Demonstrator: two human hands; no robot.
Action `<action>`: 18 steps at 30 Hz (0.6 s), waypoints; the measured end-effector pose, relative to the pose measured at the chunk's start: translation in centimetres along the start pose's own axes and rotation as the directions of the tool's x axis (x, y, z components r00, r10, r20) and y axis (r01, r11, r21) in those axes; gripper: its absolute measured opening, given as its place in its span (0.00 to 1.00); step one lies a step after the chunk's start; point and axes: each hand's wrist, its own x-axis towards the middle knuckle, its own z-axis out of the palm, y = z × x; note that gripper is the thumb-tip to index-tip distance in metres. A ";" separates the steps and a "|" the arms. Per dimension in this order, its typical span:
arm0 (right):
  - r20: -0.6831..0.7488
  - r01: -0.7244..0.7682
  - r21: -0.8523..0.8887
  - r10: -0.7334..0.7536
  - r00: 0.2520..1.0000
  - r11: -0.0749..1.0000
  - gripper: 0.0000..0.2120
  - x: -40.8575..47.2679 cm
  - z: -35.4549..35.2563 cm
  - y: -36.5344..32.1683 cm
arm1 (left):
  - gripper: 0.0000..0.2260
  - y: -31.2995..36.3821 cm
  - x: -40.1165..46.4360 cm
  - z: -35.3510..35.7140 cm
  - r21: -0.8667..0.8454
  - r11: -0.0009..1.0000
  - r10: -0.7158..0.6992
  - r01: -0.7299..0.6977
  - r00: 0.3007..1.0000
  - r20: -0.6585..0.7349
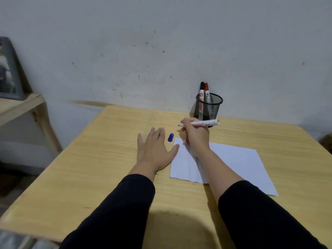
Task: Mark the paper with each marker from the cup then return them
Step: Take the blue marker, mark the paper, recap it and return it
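Note:
A white sheet of paper (231, 164) lies on the wooden table (100, 159). My right hand (195, 139) hovers over the paper's far left corner, shut on an uncapped white marker (206, 123) that lies level with its dark tip pointing left. The marker's blue cap (170, 137) rests on the table just left of the paper. My left hand (154, 150) lies flat on the table with fingers spread, its thumb touching the paper's edge beside the cap. A black mesh cup (209, 106) at the back holds a black-capped marker (201, 94) and a red-capped marker (207, 92).
The table stands against a scuffed white wall. A wooden shelf (18, 105) with a framed picture (9, 72) stands at the left, beyond the table's left edge. Black sleeves cover both forearms.

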 end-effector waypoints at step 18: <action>-0.041 0.153 -0.566 -0.213 0.976 0.810 0.17 0.6 0.0 0.7 | 0.36 -0.1 0.5 0.1 0.085 0.996 0.007 -0.015 0.996 0.088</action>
